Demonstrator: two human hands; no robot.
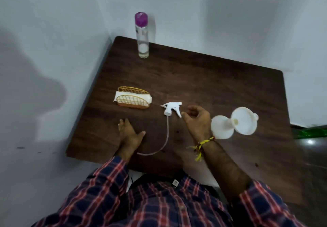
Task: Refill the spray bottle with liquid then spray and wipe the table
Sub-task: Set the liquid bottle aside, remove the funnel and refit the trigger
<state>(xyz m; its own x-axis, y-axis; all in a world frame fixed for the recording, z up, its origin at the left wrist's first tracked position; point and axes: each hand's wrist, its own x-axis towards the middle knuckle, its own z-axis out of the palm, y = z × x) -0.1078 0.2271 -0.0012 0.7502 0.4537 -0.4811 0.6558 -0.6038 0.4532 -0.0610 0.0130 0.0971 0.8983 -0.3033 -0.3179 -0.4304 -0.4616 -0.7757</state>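
My left hand lies flat and relaxed on the table; my right hand hovers loosely curled, holding nothing, beside the spray head. The white bottle with a funnel stands right of it, the clear bottle at the far corner

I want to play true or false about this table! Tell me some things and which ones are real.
1. The clear bottle with the purple cap stands upright. True.
2. The white spray trigger head is screwed onto a bottle. False: it lies loose on the dark wooden table, tube trailing.
3. The left hand rests flat on the table. True.
4. The right hand holds the white plastic funnel. False: it holds nothing.
5. The gold wire holder has white napkins in it. True.
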